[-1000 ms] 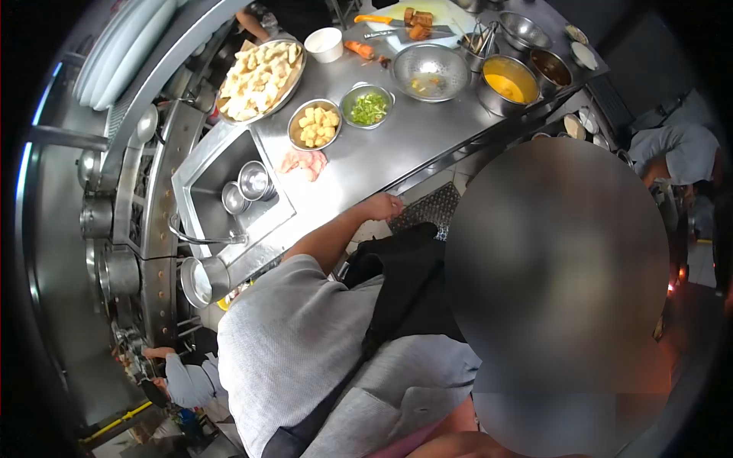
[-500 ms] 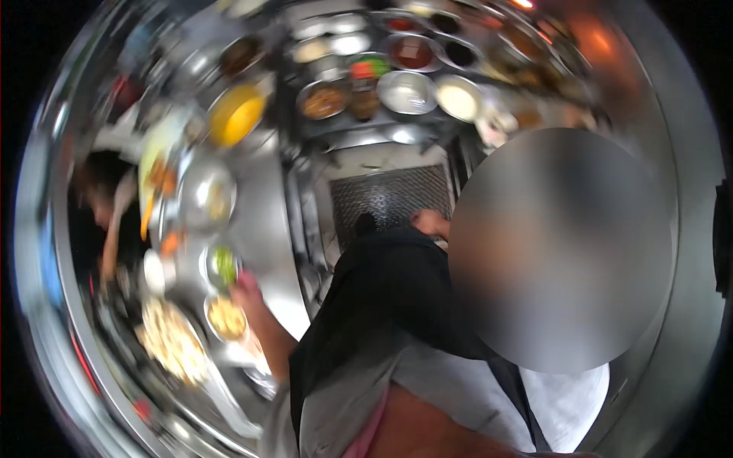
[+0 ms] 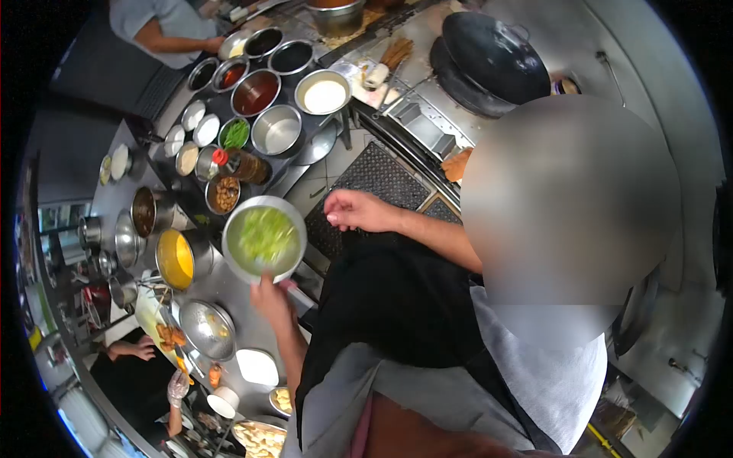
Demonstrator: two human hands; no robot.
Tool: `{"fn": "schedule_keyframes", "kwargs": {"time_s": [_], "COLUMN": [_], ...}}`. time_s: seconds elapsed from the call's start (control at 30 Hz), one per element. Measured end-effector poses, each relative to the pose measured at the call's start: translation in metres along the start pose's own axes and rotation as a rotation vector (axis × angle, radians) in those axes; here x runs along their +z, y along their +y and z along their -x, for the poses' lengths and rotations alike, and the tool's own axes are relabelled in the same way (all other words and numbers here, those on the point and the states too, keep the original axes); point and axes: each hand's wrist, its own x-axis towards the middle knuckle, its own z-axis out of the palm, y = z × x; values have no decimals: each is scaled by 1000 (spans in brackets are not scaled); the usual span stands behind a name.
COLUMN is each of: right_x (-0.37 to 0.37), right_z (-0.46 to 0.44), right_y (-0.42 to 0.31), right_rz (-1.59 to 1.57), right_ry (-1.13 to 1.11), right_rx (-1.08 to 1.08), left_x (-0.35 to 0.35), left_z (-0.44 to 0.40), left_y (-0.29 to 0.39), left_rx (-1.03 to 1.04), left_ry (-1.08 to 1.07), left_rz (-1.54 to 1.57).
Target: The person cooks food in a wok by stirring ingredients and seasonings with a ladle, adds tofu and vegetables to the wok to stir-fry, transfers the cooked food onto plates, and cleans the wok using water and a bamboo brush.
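Observation:
My left hand grips the rim of a round metal bowl and holds it up in front of my dark apron. Chopped green vegetables lie inside, slightly smeared by motion. To the right of the bowl, above the black floor mat, my right hand hangs with loosely curled fingers and nothing in it. A pot of yellow liquid and a metal bowl stand on the steel counter left of my left hand.
Several sauce and ingredient pots surround a brown bottle at upper left. A black wok sits on the stove at upper right. Two other people work nearby, one wearing a glove. A blurred disc hides the right side.
My left hand has lifted the bowl of greens off the counter and moved it forward. My right hand has come forward over the mat. The view has turned right, toward the stove.

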Motion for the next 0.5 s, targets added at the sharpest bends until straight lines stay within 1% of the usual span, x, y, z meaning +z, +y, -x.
{"fn": "schedule_keyframes", "kwargs": {"time_s": [0.03,0.07,0.1,0.13,0.17,0.2,0.23,0.3,0.33,0.37,0.4,0.43,0.47,0.5], "right_x": [-7,-18,-34,-57,-86,-123,-164,-246,-283,-322,-371,-406,-440,-472], "right_z": [4,9,15,24,38,41,55,81,95,104,108,111,109,106], "right_y": [-18,-29,-39,-53,-70,-68,-84,-120,-136,-147,-143,-145,-143,-138], "right_rz": [-66,-91,-114,-79,-100,106,276,433,728,1016,1360,1533,1646,1755], "right_ry": [52,202,350,503,584,776,971,1150,1313,1360,1354,1338,1249,1150], "right_rx": [-51,-76,-99,-147,-192,-428,-293,-496,-408,-449,-455,-315,-304,-295], "left_x": [33,63,103,135,158,181,201,222,229,233,234,233,232,229], "left_z": [-8,-22,-13,-16,-17,-9,1,11,14,15,15,16,18,21], "left_y": [10,1,25,23,34,39,43,50,52,47,35,26,21,14], "left_rx": [-35,-11,-3,11,66,178,294,424,487,470,452,433,472,469], "left_ry": [-170,-318,-470,-608,-774,-877,-973,-921,-891,-844,-800,-756,-729,-706], "left_rz": [48,24,64,87,-114,-108,-100,-273,-367,-398,-429,-461,-531,-575]}}
